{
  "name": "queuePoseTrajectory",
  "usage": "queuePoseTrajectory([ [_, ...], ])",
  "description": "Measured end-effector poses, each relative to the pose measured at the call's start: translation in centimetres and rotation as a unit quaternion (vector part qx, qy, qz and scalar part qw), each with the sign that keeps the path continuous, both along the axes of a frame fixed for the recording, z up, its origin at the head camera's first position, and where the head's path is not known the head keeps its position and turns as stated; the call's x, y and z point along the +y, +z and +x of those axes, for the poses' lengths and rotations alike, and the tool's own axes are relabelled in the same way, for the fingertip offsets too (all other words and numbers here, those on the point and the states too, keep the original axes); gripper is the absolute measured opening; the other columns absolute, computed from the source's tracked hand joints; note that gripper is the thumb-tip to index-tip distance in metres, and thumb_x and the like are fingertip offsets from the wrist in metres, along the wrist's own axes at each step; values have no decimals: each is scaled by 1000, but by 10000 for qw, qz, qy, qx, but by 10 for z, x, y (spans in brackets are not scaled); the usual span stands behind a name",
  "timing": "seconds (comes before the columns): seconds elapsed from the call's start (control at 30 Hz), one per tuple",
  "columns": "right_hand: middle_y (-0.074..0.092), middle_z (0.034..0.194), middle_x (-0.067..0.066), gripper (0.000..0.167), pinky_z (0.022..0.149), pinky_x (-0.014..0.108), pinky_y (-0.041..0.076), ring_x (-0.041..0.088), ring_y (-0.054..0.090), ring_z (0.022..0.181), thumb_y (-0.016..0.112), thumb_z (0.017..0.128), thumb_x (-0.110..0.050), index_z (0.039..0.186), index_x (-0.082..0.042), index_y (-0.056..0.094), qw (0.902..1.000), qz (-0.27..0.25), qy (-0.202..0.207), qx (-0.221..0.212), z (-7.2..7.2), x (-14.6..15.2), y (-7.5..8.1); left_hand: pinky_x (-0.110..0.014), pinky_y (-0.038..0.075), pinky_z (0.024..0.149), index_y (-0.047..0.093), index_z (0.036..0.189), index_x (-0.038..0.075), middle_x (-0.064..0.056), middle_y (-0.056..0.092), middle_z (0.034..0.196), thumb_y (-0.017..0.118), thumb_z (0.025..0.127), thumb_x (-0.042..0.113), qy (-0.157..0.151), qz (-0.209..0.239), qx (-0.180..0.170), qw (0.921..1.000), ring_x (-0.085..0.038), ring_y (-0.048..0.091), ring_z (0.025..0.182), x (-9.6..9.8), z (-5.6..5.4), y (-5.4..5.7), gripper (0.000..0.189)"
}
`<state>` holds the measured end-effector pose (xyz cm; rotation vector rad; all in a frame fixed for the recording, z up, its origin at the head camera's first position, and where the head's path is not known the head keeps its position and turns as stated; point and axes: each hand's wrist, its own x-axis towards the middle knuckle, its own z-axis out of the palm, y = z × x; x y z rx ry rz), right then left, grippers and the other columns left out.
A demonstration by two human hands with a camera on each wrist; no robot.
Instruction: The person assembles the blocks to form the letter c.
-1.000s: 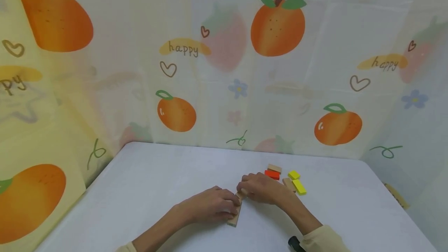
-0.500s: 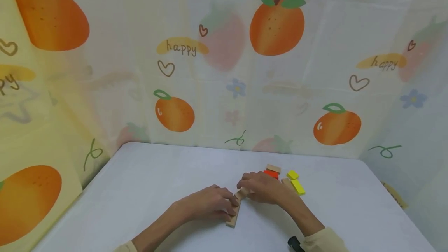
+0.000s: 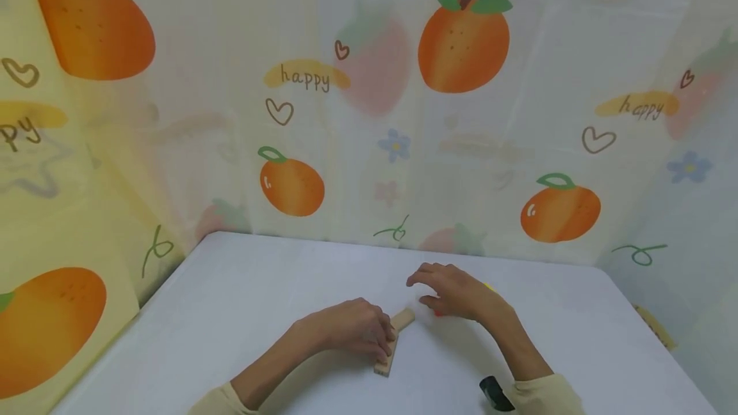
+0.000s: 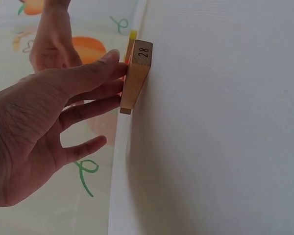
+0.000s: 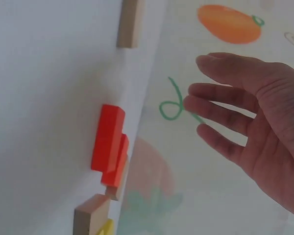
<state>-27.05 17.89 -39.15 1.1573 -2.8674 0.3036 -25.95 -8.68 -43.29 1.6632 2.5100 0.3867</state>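
A long wooden block point(image 3: 382, 368) lies on the white table, with the number 28 printed on its near end point(image 4: 143, 52). My left hand point(image 3: 357, 327) rests its fingertips and thumb on top of this block, the fingers fairly straight in the left wrist view. At its far end, a second wooden block point(image 3: 405, 318) sits at an angle. To the right, my right hand point(image 3: 458, 293) hovers above the table with fingers spread and holds nothing. Red blocks point(image 5: 108, 137) lie under it in the right wrist view; in the head view it mostly hides them.
Beyond the red blocks are another wooden block point(image 5: 90, 215) and a yellow block point(image 5: 108, 228). A dark cylindrical object point(image 3: 496, 394) sits at my right sleeve. A fruit-printed cloth point(image 3: 346, 146) hangs behind the table.
My right hand has let go of the angled wooden block and moved right and away, its fingers opening. The left hand has stayed on the long block.
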Motion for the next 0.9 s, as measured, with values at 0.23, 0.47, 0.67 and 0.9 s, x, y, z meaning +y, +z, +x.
queuePoseTrajectory([
  [0.23, 72, 125, 1, 33, 98, 42, 61, 23, 70, 111, 76, 95, -13, 127, -16, 71, 9990, -171, -387, -126, -5, 16, 7, -18, 54, 102, 84, 111, 26, 14, 78, 120, 81, 91, 35, 184, -75, -351, 9992, 4, 70, 116, -2, -4, -5, 21],
  [0.47, 70, 126, 0, 31, 99, 47, 60, 23, 65, 115, 73, 97, -14, 128, -18, 70, 9956, -385, -813, -271, -4, 31, 12, -20, 52, 105, 81, 119, 29, 14, 74, 131, 78, 92, 44, -295, -283, 90, 9991, 5, 66, 125, -4, -5, -2, 31],
  [0.67, 70, 127, 3, 32, 97, 48, 61, 26, 66, 117, 73, 97, -17, 129, -18, 69, 9915, -590, -1105, -365, 0, 44, 17, -43, 42, 122, 55, 153, 29, 12, 52, 160, 58, 103, 56, -666, -513, 148, 9963, -8, 44, 153, -12, -1, 0, 57],
  [0.9, 71, 126, 6, 31, 94, 46, 63, 28, 68, 115, 73, 98, -20, 129, -17, 71, 9918, -593, -1089, -308, 1, 48, 23, -63, 8, 132, 20, 169, 23, 11, 15, 176, 30, 112, 50, -804, -1115, -610, 9886, -10, 13, 165, -24, 1, -9, 64],
])
